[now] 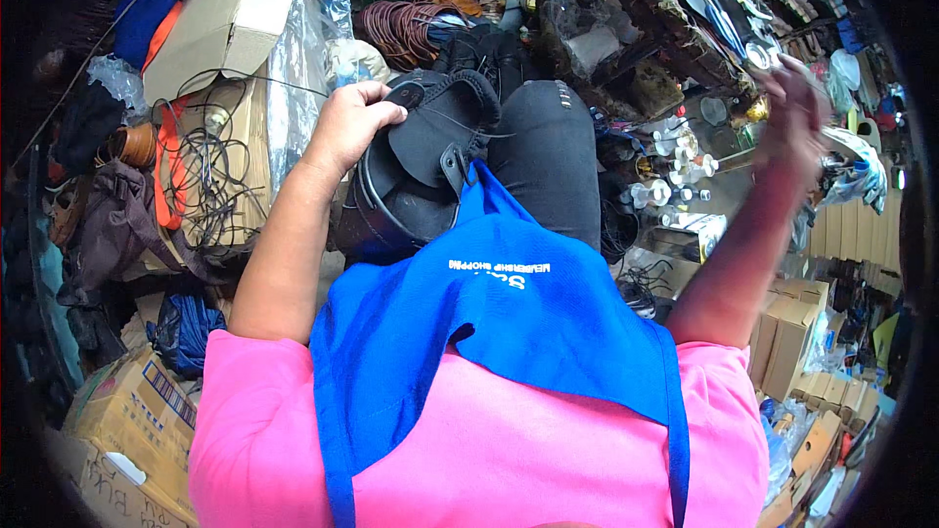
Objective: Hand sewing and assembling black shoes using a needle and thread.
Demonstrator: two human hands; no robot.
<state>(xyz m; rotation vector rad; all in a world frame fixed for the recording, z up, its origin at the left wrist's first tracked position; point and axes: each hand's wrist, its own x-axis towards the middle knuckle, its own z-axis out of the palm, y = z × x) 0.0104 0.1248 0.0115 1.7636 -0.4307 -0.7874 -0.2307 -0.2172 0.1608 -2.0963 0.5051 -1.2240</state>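
The bare left hand (352,125) was pinching, between the thumb and the bent fingers, the upper edge of a black footwear piece with a leather look (416,161). This piece lay in the lap, at the left side of the raised knee in black trousers (550,161); its wide hollow faced upward, and one flap carried a small round eyelet (451,162). The bare right hand (794,127) was lifted well apart from the piece, far to the right, and was blurred, so I could not make out how its fingers stood or if they held something. Below the piece, a bright blue cloth apron (489,308) covered part of a pink short-sleeved shirt (421,460). To the left of the left forearm, a tangle of thin black cord (220,152) lay over brown cardboard, near a bright orange strip (168,166). Beyond the footwear piece was a reddish-brown coil of cord (406,31), and between the knee and the right forearm stood small clear bottles with white tops (675,166)
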